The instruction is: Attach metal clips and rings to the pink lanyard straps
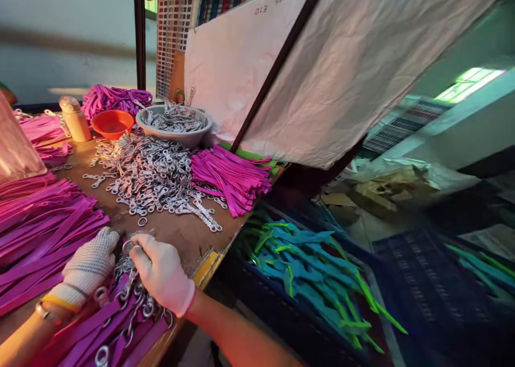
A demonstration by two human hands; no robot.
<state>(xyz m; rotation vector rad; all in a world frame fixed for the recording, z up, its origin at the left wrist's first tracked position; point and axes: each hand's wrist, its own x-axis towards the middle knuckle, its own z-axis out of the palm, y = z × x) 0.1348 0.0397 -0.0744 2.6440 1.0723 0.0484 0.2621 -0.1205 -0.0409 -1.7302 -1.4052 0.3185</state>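
Note:
My left hand (90, 265), in a knit glove with dark dots, is closed at the near edge of a stack of magenta straps (44, 233); what its fingertips hold, if anything, is hidden. Close beside it, my right hand (163, 273), in a thin white glove, pinches a metal ring (127, 246) between thumb and finger. Below both hands lie more magenta straps (86, 332) with short metal chains (139, 297) and rings at their ends. A large heap of silver chain pieces (155, 171) lies on the brown table (181, 235) beyond my hands.
Behind the heap stand a grey bowl (177, 136) of metal pieces, a red bowl (112, 124) and a bottle (75, 119). A magenta strap bundle (233, 179) lies by the right edge. Below that edge, a dark crate (281, 302) holds blue and green straps (309, 270).

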